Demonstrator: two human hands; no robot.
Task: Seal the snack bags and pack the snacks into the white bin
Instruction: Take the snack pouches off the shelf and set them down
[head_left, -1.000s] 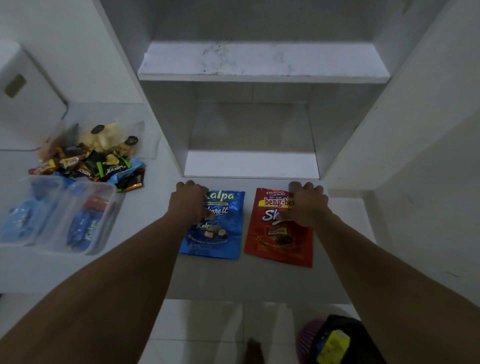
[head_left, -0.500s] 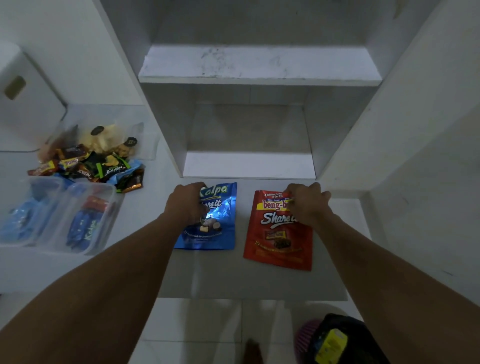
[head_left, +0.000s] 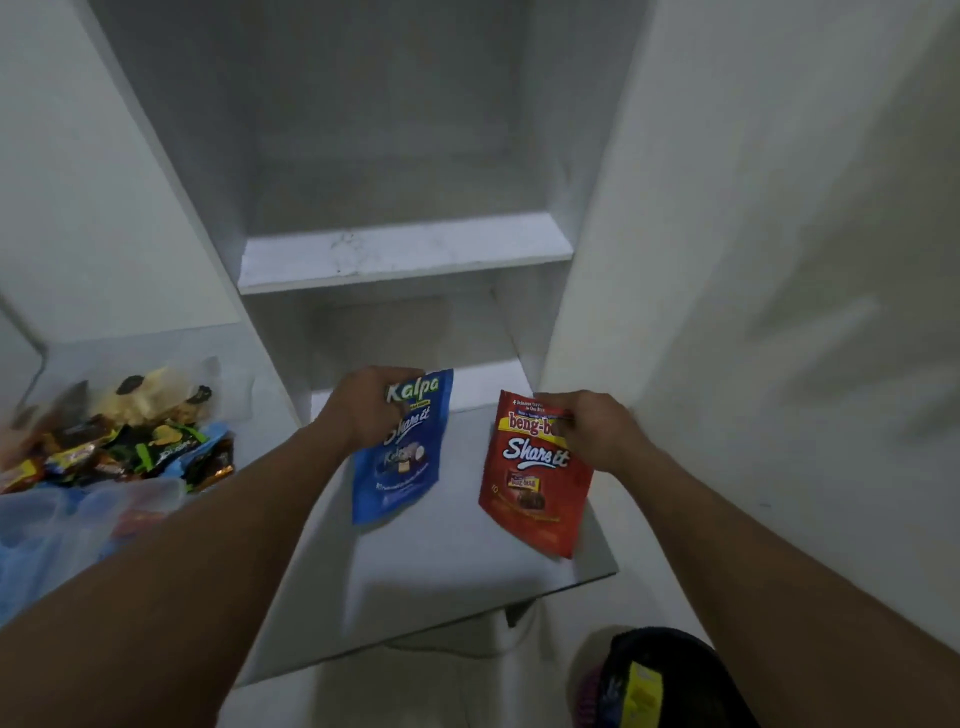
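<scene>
Both snack bags, which lay flat on the bench half a second ago, have now come up by their top ends and hang tilted over it, and the view has swung upward. The left hand has its fingers curled round the top left corner of the blue Kalpa bag, which hangs over the back part of the bench. The right hand pinches the top right edge of the red beng-beng bag, just beside the blue one toward the right edge. Whether either bag's bottom edge touches the bench I cannot tell. A pile of small wrapped snacks lies at the left end, with blurred translucent tubs in front of it.
</scene>
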